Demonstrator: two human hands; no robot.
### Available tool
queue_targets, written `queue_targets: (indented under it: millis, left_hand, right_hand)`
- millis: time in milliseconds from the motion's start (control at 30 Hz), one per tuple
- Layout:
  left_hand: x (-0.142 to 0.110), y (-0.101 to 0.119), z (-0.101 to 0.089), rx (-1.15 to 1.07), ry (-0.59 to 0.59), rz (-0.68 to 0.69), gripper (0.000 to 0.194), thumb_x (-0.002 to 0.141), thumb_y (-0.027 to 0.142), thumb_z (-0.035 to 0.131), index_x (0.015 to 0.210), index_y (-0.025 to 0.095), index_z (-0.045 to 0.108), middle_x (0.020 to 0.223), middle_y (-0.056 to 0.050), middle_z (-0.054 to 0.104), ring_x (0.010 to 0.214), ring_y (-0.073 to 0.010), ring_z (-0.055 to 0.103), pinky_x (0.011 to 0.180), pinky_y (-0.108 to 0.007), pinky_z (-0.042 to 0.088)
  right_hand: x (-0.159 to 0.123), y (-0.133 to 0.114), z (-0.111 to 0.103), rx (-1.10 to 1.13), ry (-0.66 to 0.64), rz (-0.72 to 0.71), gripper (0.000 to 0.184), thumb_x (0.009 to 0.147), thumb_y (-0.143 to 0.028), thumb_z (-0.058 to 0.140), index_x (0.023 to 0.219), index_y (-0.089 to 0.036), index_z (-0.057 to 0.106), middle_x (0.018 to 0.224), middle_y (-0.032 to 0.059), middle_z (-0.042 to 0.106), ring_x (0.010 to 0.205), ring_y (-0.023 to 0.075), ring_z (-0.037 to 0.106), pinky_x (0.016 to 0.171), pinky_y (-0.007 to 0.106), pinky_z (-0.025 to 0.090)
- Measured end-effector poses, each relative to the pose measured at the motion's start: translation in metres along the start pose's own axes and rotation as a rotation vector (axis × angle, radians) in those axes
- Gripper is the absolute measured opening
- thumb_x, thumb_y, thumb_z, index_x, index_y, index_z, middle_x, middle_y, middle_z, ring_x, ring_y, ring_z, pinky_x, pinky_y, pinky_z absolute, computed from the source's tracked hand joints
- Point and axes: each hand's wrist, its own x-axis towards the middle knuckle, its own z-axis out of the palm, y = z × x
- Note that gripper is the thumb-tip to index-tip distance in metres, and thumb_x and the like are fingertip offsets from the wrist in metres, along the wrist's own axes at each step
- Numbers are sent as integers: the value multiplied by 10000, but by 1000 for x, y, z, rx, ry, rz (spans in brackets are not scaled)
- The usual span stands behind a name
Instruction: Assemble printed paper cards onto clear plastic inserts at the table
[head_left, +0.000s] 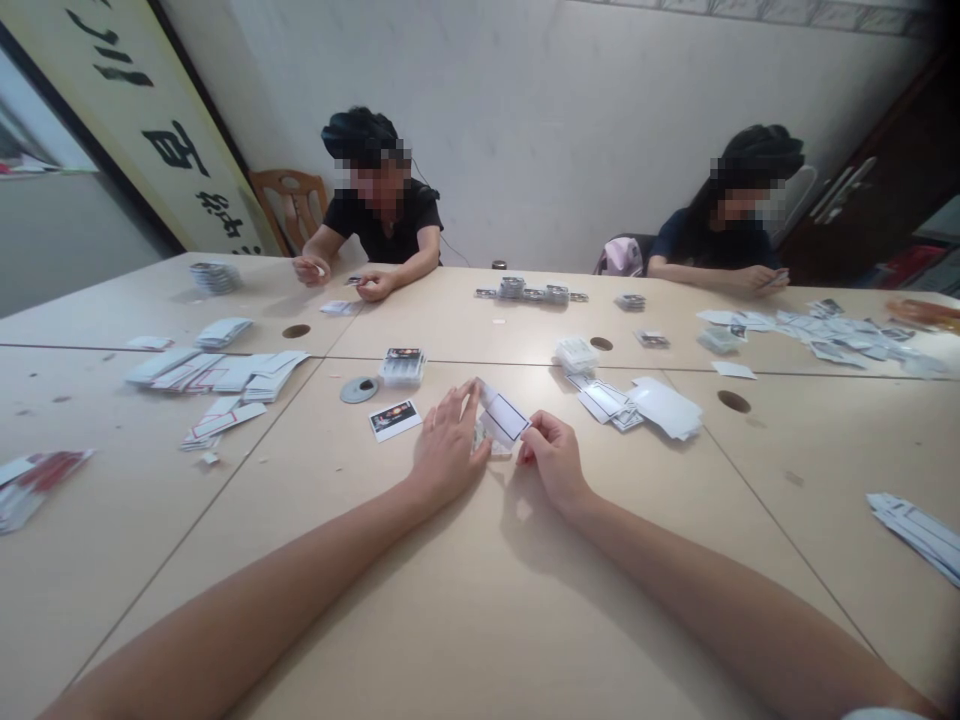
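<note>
I see the black-bordered card (506, 417) between the hands: the left hand (448, 435) is spread along its left side, thumb apart from the fingers, while the right hand (553, 455) pinches its near right corner. I'd judge it light, thin, springy and easily creased, so I'd take it by edges and corners.

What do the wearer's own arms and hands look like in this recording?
The left hand and right hand are ungloved. The left forearm and right forearm are bare, with no watch or bracelet visible. A whitish edge, possibly a sleeve, shows at bottom right.
</note>
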Motion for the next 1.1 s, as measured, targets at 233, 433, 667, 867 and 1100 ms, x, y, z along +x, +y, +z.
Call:
queue_targets:
  millis: [233,433,667,867,1100]
  left_hand:
    - [0,2,-2,19,-29,-19,717,894,333,483,1527,132,212,1558,-167,289,1441,-328,267,1172,-513,253]
    - [0,3,-4,23,-29,-33,719,895,340,485,1527,133,212,1556,-166,297,1438,-325,275,1171,-509,255]
    - [1,0,-2,28,-16,-68,783,882,374,514,1531,94,177,1577,-171,257,1449,-311,256,1187,-491,248]
    - [3,-1,-2,16,-23,-62,767,884,339,502,1531,84,178,1577,-166,256,1448,-311,254,1190,-493,245]
    - [3,-3,-3,-46,-33,-57,778,875,320,512,1536,101,164,1577,-164,249,1455,-307,238,1193,-499,233]
  right_hand:
    - [0,1,0,-1,3,-6,123,685,-179,529,602,-221,449,439,-87,494,421,106,504,479,219,374]
    - [0,0,-1,-15,-7,-7,123,701,-182,532,607,-217,460,438,-85,499,421,104,512,475,212,382]
    - [0,1,0,28,-1,-17,135,690,-160,515,590,-213,441,428,-86,496,417,91,503,472,197,378]
    - [1,2,-1,51,70,-21,125,701,-182,552,608,-206,472,446,-89,498,413,85,505,456,189,383]
    - [27,-4,-20,172,336,7,112,676,-195,576,611,-203,485,412,-80,494,388,95,508,409,181,383]
